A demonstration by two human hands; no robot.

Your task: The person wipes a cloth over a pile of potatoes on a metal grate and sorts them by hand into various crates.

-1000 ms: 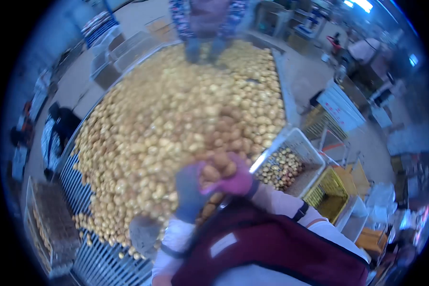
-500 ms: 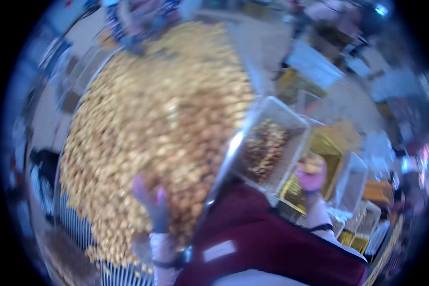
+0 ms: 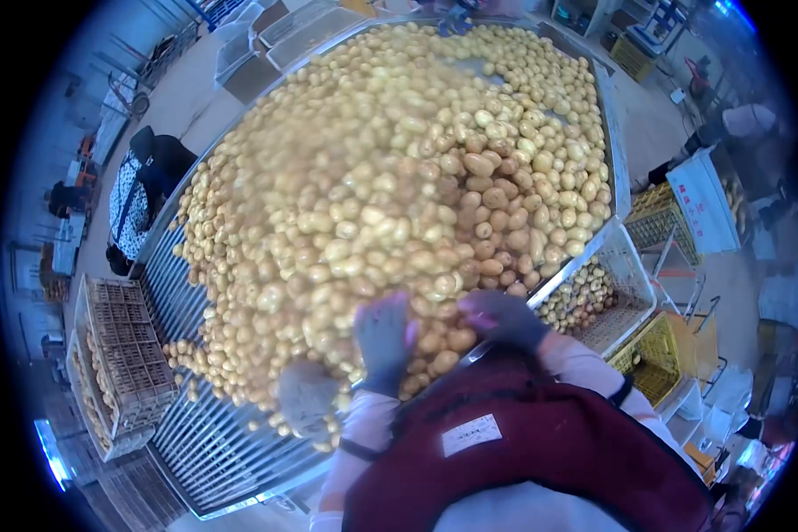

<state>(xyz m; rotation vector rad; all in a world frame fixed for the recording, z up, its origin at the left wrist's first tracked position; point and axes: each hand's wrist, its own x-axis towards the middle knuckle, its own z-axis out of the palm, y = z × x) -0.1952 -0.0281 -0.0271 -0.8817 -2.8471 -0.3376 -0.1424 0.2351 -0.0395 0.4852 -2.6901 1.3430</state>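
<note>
A big heap of pale yellow potatoes covers a metal sorting table, with a browner patch right of centre. My left hand, in a grey glove with pink fingertips, lies on the near potatoes, fingers stretched out and thumb apart. Close by on its right, my right hand, gloved alike, reaches in over the table's near edge with fingers apart, touching the potatoes. Neither hand visibly holds one. A round greyish object, blurred, sits left of my left wrist.
A white crate of small potatoes adjoins the table's right edge, beside a yellow crate. Slatted metal bars show at the near left. Stacked crates and a crouching person are at the left; another person's gloved hand works at the far end.
My right hand has moved from above the yellow crate, where it held potatoes, to the heap and let them go. My left hand stays on the heap. The view has turned.
</note>
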